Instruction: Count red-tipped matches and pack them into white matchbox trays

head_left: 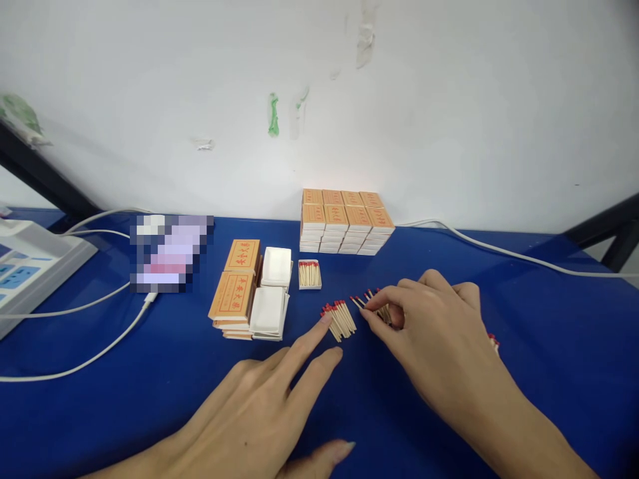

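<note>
A small pile of red-tipped matches [343, 320] lies on the blue table. My left hand [269, 399] is at its near left side with fingers spread, the index fingertip touching or just over the matches. To the right of that pile, my right hand [436, 332] pinches a match [356, 302] between thumb and forefinger. More loose matches [383, 313] show behind those fingers, partly hidden, and a few red tips [493, 341] peek out beyond the wrist. Just behind the pile sits an open matchbox tray [310, 287] filled with matches.
Stacked orange matchboxes [347, 223] stand against the wall. On the left are matchbox sleeves [232, 297] beside stacked white trays [268, 309]. Farther left lie a blurred phone-like object [172, 253], a white cable [107, 368] and a power strip [64, 249]. Another cable [492, 256] runs along the back right.
</note>
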Available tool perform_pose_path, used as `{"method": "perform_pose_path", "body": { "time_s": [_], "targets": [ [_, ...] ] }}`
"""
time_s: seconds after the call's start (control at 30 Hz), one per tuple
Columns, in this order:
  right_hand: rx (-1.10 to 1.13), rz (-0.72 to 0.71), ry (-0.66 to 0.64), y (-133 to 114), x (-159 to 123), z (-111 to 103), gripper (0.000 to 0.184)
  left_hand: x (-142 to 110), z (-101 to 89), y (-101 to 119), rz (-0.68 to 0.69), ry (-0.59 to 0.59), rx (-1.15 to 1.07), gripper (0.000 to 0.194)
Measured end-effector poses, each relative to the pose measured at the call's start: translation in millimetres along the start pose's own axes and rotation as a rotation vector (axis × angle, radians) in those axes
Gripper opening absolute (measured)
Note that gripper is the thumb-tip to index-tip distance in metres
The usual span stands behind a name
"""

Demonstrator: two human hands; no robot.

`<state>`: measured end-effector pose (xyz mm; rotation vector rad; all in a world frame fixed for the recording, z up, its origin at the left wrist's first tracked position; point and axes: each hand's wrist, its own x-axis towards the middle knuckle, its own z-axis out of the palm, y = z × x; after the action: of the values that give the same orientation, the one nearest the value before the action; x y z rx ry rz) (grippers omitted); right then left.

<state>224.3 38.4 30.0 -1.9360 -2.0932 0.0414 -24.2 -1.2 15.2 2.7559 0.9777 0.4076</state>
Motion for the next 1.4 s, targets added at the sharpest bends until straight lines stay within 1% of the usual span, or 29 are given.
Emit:
{"method": "perform_pose_path", "body": {
  "time_s": [0.13,0.37,0.5,0.63,0.73,0.87,1.03,1.17,1.27,1.33,1.4],
  "targets": [
    [0.001,-0.012,-0.016,-2.9,-1.8,0.4,0.025,0.9,-1.1,0.3,-0.001,-0.006,0.014,0.056],
    [0.230,0.004,-0.052,-10.6,-4.3,-4.0,0.022,3.2,-3.2,1.5,-0.011,0.001,-0.018,0.060],
    [0.248,-0.002,-0.069,-16.8,-4.8,-4.7,0.026,1.9,-1.7,0.2,-0.009,-0.004,-0.021,0.062],
    [0.247,0.014,-0.062,-15.6,-4.3,-7.4,0.029,0.4,-0.9,-0.1,-0.007,-0.007,-0.028,0.061],
    [0.222,0.032,-0.033,-9.7,-2.6,-8.7,0.024,0.8,-0.6,0.5,-0.015,-0.020,-0.039,0.060],
    [0.086,0.042,0.017,-1.2,0.0,-4.1,0.016,1.6,-0.8,0.6,-0.022,-0.027,-0.033,0.057],
    [-0.041,-0.010,0.027,2.3,-0.9,4.0,0.021,0.3,-1.0,1.1,-0.020,-0.013,-0.023,0.057],
    [-0.062,-0.033,0.025,0.3,-2.0,5.0,0.023,0.3,-0.9,1.0,-0.024,-0.029,-0.020,0.059],
    [-0.010,-0.027,0.036,-2.8,-1.6,3.0,0.025,0.2,-0.5,0.6,-0.026,-0.024,-0.018,0.059],
    [0.074,-0.001,0.045,-5.8,-1.0,0.7,0.025,-0.2,-0.3,0.6,-0.020,-0.019,-0.011,0.059],
    [0.180,0.027,0.023,-9.5,-0.8,-1.8,0.024,-0.3,-0.6,0.5,-0.014,-0.020,-0.005,0.060]
  ]
}}
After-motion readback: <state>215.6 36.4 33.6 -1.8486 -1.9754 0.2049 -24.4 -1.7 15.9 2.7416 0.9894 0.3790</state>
